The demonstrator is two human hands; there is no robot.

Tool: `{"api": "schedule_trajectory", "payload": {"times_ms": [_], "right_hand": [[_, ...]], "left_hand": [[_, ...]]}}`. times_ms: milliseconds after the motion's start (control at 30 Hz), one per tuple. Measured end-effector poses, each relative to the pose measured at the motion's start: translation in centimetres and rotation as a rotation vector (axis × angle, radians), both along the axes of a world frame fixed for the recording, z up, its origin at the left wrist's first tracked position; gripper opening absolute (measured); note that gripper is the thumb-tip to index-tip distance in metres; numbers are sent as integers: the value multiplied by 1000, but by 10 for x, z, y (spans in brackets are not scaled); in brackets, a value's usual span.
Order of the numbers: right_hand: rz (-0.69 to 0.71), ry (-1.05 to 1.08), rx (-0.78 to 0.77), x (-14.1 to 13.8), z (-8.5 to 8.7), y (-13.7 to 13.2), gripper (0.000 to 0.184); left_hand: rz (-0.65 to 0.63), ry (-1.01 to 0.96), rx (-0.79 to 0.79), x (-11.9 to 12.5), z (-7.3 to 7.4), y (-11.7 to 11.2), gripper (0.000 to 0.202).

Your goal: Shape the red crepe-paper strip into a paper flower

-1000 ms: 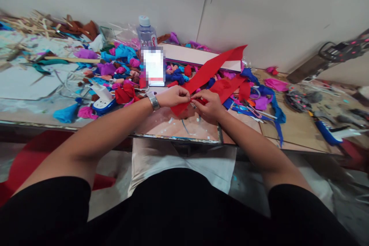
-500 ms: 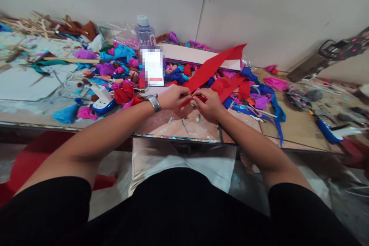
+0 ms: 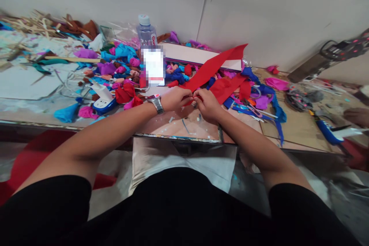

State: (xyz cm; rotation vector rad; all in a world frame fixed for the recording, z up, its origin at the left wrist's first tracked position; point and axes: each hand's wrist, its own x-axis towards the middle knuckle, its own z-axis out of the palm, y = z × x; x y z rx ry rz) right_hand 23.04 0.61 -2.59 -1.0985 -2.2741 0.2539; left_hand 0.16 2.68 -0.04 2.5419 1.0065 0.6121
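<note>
Two hands pinch one red strip at the table edge.
The left hand [image 3: 175,98] and right hand [image 3: 208,104] grasp the red paper strip [image 3: 215,66] with closed fingertips; the strip runs up over the worktable [image 3: 291,128], near the water bottle [image 3: 146,32].

Black sleeves [image 3: 43,207], silver wristwatch [image 3: 157,103]

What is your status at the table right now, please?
Left hand and right hand both pinch the near end of the red strip. Strip runs back over coloured scraps. Bottle stands behind, apart from the hands.
</note>
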Motion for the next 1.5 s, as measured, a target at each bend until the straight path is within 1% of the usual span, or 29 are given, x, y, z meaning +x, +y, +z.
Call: {"api": "schedule_trajectory", "payload": {"times_ms": [200, 400, 867, 1133, 1367, 1500], "right_hand": [[-12, -35, 10, -1, 1, -2, 16], [-17, 49, 25, -1, 1, -5, 12], [28, -28, 9, -2, 1, -3, 14], [37, 31, -10, 0, -1, 0, 15], [40, 75, 2, 1, 0, -1, 14], [50, 107, 8, 0, 0, -1, 14]], "left_hand": [[-18, -55, -29, 0, -3, 1, 33], [15, -58, -13, -2, -6, 4, 33], [21, 32, 35, -1, -2, 0, 20], [48, 71, 26, -3, -6, 3, 30], [14, 19, -6, -3, -5, 4, 28], [1, -9, -58, -3, -4, 4, 29]]}}
